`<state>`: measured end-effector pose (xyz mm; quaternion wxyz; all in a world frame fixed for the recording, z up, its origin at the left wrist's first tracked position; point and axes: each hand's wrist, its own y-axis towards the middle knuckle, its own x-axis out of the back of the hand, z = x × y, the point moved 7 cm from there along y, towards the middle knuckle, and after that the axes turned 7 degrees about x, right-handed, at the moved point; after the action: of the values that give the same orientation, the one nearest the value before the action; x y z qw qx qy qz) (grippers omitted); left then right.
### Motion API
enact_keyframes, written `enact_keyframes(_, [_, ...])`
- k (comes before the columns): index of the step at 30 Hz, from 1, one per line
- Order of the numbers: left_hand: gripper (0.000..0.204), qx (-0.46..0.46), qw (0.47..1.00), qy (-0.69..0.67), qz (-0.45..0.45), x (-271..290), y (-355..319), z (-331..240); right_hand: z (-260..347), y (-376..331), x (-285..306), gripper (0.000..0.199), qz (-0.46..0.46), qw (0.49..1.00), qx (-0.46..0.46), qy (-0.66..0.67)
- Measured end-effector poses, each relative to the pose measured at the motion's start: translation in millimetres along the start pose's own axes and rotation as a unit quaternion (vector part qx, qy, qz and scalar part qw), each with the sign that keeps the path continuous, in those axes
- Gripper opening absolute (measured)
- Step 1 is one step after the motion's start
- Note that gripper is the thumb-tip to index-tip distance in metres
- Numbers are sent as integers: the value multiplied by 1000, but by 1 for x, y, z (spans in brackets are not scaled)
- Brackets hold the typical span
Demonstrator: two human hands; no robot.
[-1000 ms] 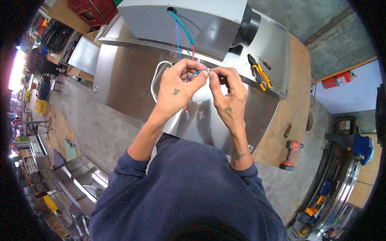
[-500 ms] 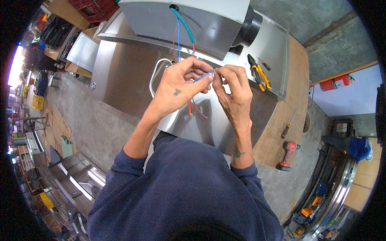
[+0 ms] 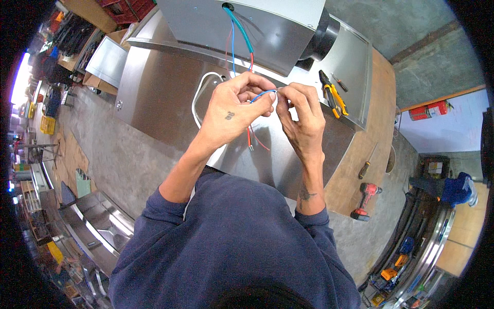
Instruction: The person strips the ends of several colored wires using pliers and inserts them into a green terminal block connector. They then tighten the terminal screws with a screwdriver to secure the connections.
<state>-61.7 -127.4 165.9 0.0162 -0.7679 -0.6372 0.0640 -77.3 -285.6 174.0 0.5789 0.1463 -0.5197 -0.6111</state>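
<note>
My left hand (image 3: 229,110) is closed, pinching a thin blue wire (image 3: 263,94) between thumb and fingers. At the wire's tip, my right hand (image 3: 303,113) has thumb and forefinger pressed together on its bare end. A green sleeve (image 3: 243,33) comes out of a hole in the grey metal box (image 3: 206,28), with red and blue wires running from it toward my left hand. Below that hand hang a red wire end (image 3: 250,140) with bare tips and a thin brownish wire (image 3: 261,143). My fingers partly hide the wires.
A stainless steel panel (image 3: 154,98) lies under my hands, with a white cable (image 3: 197,98) looped on it. Yellow-black pliers (image 3: 334,95) and a small screwdriver (image 3: 339,81) lie to the right. Farther right, another screwdriver (image 3: 366,164) and a red drill (image 3: 366,201) rest on a wooden board (image 3: 339,190).
The blue wire between my hands now bows upward a little more, and my right hand has shifted slightly right. Both hands keep their pinch, and the whole view has shifted slightly.
</note>
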Motion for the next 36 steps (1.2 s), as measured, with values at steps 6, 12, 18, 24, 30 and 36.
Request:
enact_keyframes(6, [22,-6,1000,12,-1,0,0,3,0,-1,0,31,-5,999,-30,28])
enact_keyframes(12, [25,27,999,-5,-20,2,6,11,-3,-1,-3,22,4,997,-57,47])
enact_keyframes(18, [25,48,997,-50,-17,7,14,32,-13,-6,-10,14,5,991,-105,79])
enact_keyframes(24, [23,54,998,-38,-6,7,16,32,-16,-8,-8,14,15,982,-139,127])
enact_keyframes(30, [22,82,993,-34,80,13,25,31,-32,-4,3,22,53,985,-117,118])
enact_keyframes(36, [17,102,983,-28,151,14,31,27,-27,8,-3,31,150,978,-11,143])
